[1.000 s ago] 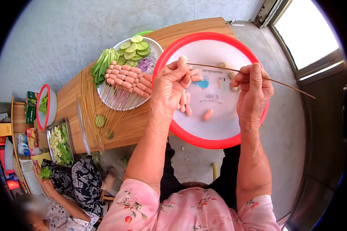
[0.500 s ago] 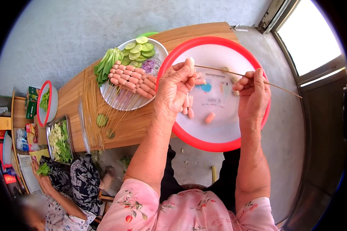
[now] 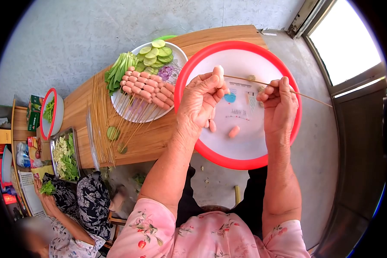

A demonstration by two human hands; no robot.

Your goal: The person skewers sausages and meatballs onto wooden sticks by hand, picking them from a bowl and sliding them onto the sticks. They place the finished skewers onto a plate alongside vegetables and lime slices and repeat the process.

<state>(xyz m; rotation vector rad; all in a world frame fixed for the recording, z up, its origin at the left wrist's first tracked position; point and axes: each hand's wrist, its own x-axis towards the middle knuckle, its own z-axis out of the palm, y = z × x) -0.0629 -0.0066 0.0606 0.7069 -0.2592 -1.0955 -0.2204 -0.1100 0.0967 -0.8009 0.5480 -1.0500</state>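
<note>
My left hand [image 3: 198, 101] is closed around a small pink sausage [image 3: 219, 71], pinched upright between thumb and fingers. My right hand [image 3: 280, 105] grips a thin bamboo skewer [image 3: 307, 97], whose left tip meets the sausage. Both hands are above a white basin [image 3: 249, 148] with a red rim. Inside it lie loose sausages, one [image 3: 234, 131] apart from the rest and others partly hidden behind my left hand. A few pale lumps rest behind my right fingers.
On the wooden table [image 3: 159, 144], a white plate [image 3: 147, 117] holds skewered sausages [image 3: 147, 86], cucumber slices [image 3: 159, 52] and greens [image 3: 119, 72]. Bare skewers [image 3: 99, 124] lie beside it. A metal tray [image 3: 66, 157] holds cut vegetables. Another person [image 3: 75, 228] sits at lower left holding leaves.
My left hand and its sausage have shifted slightly right. The skewer's far end has come slightly left and up with my right hand.
</note>
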